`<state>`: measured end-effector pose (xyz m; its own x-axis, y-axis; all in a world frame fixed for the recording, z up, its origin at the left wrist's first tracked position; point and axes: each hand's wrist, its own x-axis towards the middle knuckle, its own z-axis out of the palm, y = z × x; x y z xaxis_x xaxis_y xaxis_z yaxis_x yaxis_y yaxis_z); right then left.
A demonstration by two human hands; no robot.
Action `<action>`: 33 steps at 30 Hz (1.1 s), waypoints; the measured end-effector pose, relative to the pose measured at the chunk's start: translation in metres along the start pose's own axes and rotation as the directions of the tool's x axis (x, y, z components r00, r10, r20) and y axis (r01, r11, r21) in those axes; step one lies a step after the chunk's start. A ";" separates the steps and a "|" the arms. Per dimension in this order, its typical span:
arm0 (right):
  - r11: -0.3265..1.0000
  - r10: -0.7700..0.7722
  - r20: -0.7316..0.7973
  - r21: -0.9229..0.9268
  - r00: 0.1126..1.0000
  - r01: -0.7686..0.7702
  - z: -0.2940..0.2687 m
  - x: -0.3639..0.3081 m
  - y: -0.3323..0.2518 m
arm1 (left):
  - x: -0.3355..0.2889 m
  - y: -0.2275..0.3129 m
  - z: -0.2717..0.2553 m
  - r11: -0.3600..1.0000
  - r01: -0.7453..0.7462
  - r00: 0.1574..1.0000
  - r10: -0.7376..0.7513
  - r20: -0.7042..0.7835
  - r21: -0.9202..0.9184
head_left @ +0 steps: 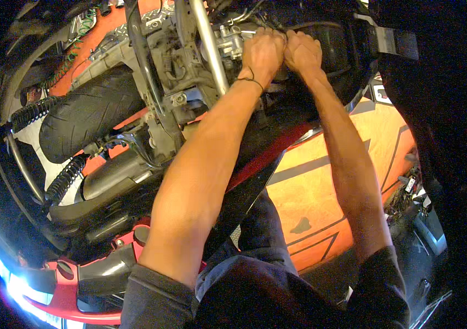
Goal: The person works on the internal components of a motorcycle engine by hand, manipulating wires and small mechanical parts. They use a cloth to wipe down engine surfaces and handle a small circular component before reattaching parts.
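Side by side, my left hand (264, 53) and my right hand (303, 52) reach into the opened body of a scooter, just right of a bare metal frame tube (210, 46). Both hands are closed with the knuckles up and the fingers curled away from me. Whatever the fingertips hold is hidden behind the hands. Thin dark cables or hoses (266, 22) run just beyond them. A silvery metal engine part (230, 43) sits left of my left hand, and a dark rounded compartment (324, 46) lies right of my right hand.
At the left are the rear tyre (91, 112), a coil-spring shock absorber (66, 180) and a black muffler (115, 175). A red grab rail (69, 290) stands at the lower left. An orange mat (310, 203) with dark lines covers the floor. A coiled green hose (74, 49) hangs at the upper left.
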<state>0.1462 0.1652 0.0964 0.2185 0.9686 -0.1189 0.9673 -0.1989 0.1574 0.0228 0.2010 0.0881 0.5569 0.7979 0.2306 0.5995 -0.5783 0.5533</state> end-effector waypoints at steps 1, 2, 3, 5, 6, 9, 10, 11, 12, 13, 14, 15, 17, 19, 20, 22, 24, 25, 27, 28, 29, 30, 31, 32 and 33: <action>1.000 0.018 0.018 -0.005 1.000 -0.018 -0.001 0.000 -0.002 | 0.000 0.000 -0.001 1.000 0.009 0.999 -0.009 0.037 0.000; 0.999 0.036 0.036 -0.010 0.999 -0.036 -0.002 -0.001 -0.004 | 0.000 0.000 -0.001 1.000 0.019 0.997 -0.019 0.074 0.000; 0.998 0.054 0.054 -0.016 0.997 -0.054 -0.003 -0.002 -0.007 | 0.001 0.000 -0.002 1.000 0.028 0.993 -0.028 0.111 -0.001; 0.998 0.064 0.058 -0.004 0.996 -0.064 -0.004 -0.002 -0.008 | 0.002 -0.003 -0.002 1.000 -0.010 0.999 0.010 0.039 -0.001; 0.998 0.069 0.059 0.002 0.996 -0.070 -0.004 -0.003 -0.009 | 0.001 -0.003 -0.002 1.000 -0.013 0.999 0.013 0.034 -0.004; 0.997 0.081 0.046 -0.013 0.996 -0.080 -0.009 0.003 -0.008 | 0.005 -0.005 -0.001 1.000 -0.023 1.000 0.023 -0.006 -0.019; 0.996 0.084 0.055 -0.021 0.995 -0.083 -0.007 -0.002 -0.010 | 0.003 -0.005 0.000 1.000 -0.027 0.999 0.027 -0.024 -0.014; 0.996 0.087 0.064 -0.029 0.994 -0.086 -0.005 -0.007 -0.012 | -0.001 -0.004 0.000 0.999 -0.031 0.999 0.031 -0.042 -0.008; 0.994 0.104 0.056 0.023 0.993 -0.105 -0.003 -0.009 -0.013 | -0.002 0.000 0.001 0.999 0.011 0.996 -0.015 0.088 0.045; 0.994 0.105 0.078 0.014 0.991 -0.106 -0.003 -0.008 -0.013 | -0.002 -0.001 0.002 0.999 -0.007 0.999 0.005 0.043 0.046; 0.994 0.106 0.100 0.006 0.989 -0.107 -0.004 -0.007 -0.012 | -0.002 -0.002 0.003 0.999 -0.024 1.000 0.024 -0.002 0.048; 0.994 0.106 0.122 -0.003 0.987 -0.106 -0.004 -0.006 -0.012 | -0.002 -0.004 0.004 0.998 -0.042 0.998 0.044 -0.047 0.051; 0.993 0.115 0.138 0.004 0.984 -0.117 -0.004 -0.006 -0.008 | -0.006 -0.002 0.002 0.997 -0.077 0.997 0.077 -0.031 0.019; 0.994 0.110 0.078 0.003 0.991 -0.110 -0.005 -0.005 -0.010 | -0.001 -0.006 0.005 0.997 -0.071 0.997 0.072 -0.024 0.008; 0.990 0.131 0.110 0.030 0.985 -0.135 -0.005 -0.006 -0.016 | 0.000 -0.009 0.007 0.997 -0.044 0.998 0.041 0.053 0.061; 0.983 0.149 0.208 0.072 0.967 -0.168 -0.010 -0.005 -0.019 | -0.007 -0.008 0.005 0.996 -0.069 0.997 0.068 0.023 0.063; 0.976 0.142 0.335 0.107 0.931 -0.187 -0.019 0.002 -0.013 | -0.009 -0.006 -0.003 0.993 -0.102 0.995 0.103 -0.005 0.064; 0.990 0.074 0.457 0.073 0.886 -0.120 -0.023 0.008 -0.012 | -0.011 -0.006 -0.008 0.993 -0.106 0.994 0.105 0.028 0.056; 0.995 0.030 0.438 0.076 0.898 -0.070 -0.026 0.018 -0.008 | -0.006 -0.009 -0.012 0.992 -0.112 0.991 0.107 0.082 0.052; 0.999 -0.040 0.413 0.036 0.910 0.027 -0.028 0.018 -0.003 | -0.003 -0.010 -0.016 0.994 -0.104 0.988 0.105 0.113 -0.015; 0.994 -0.110 0.401 0.050 0.909 0.098 -0.034 0.020 -0.003 | -0.003 -0.015 -0.021 0.992 -0.094 0.983 0.106 0.153 -0.085; 0.984 -0.178 0.388 0.065 0.905 0.165 -0.038 0.024 -0.005 | -0.003 -0.020 -0.027 0.985 -0.082 0.975 0.111 0.195 -0.153; 0.976 -0.215 0.389 0.056 0.896 0.210 -0.041 0.018 0.005 | 0.003 -0.017 -0.041 0.972 -0.148 0.955 0.188 0.229 -0.184; 0.974 -0.224 0.394 0.072 0.891 0.214 -0.033 0.020 0.018 | 0.010 -0.007 -0.062 0.955 -0.222 0.968 0.240 0.071 -0.198; 0.966 -0.229 0.397 0.204 0.889 0.158 -0.023 0.029 0.011 | 0.015 -0.018 -0.072 0.943 -0.271 0.950 0.295 0.107 -0.193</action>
<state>0.1607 0.1946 0.1168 0.0241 0.8472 -0.5307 0.9954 -0.0698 -0.0663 -0.0209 0.2353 0.1387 0.7669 0.5690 0.2968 0.3031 -0.7288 0.6139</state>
